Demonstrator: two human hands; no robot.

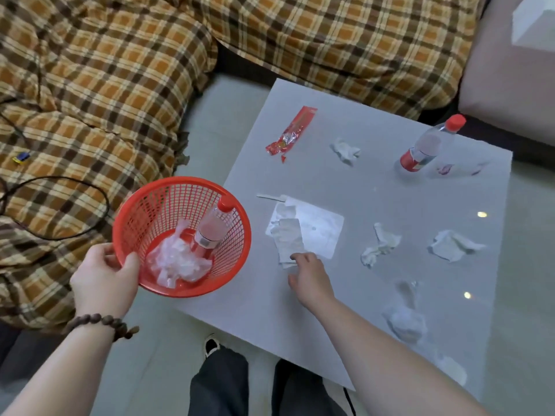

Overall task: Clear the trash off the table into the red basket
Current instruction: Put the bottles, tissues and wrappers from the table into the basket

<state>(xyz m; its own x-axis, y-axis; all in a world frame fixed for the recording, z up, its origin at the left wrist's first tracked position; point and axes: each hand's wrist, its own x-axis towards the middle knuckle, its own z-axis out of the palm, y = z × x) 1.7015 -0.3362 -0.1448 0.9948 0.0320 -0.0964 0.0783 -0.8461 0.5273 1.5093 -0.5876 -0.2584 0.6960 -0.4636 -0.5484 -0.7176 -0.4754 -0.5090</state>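
Lying flat near the left edge of the glossy grey square table (pixel 375 187), a creased white paper strip (pixel 289 240) is seen overlapping a flat white rectangular card (pixel 321 228). Its near end is touched by the fingertips (pixel 295 257) of the right hand (pixel 309 276); whether the strip is pinched or only pressed cannot be told. Just beside the table's left edge, a red plastic mesh basket (pixel 180 202) is gripped at its near rim by the left hand (pixel 103 274), thumb inside. A red-capped clear plastic bottle (pixel 210 229) and crumpled clear plastic film (pixel 177 259) are held in it. A crumpled white tissue (pixel 380 244) lies to the strip's right, apart.
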